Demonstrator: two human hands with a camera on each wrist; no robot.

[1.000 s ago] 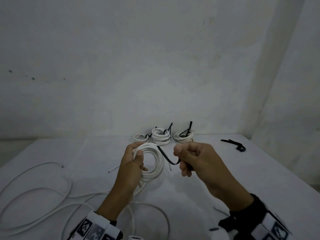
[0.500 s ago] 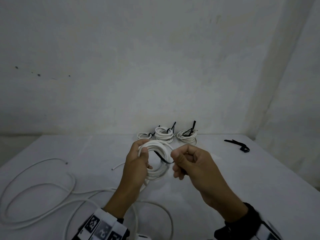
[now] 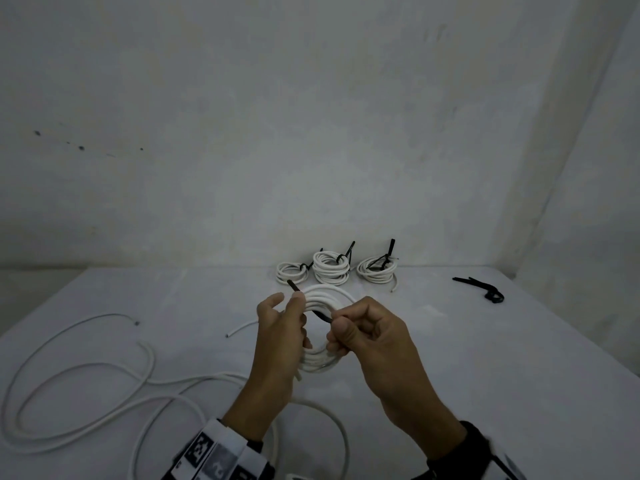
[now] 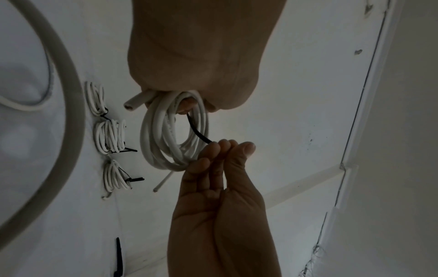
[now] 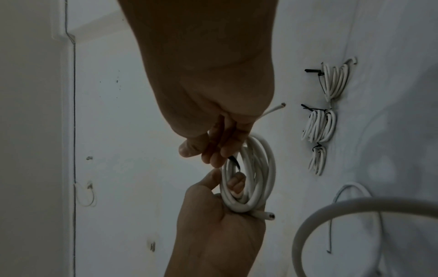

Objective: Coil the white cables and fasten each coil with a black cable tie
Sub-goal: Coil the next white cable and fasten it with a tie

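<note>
White coil (image 3: 325,355) (several loops) threaded by black tie (image 3: 320,315).

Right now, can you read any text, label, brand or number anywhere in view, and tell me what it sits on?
No readable words or numbers in any view.
Left wristband: black-and-white square marker patterns, a code and not text.
Right wristband: its markings are cut off at the frame edge, unreadable.
White cable coil, black cable tie, the tied coils and the wall: no print visible.
</note>
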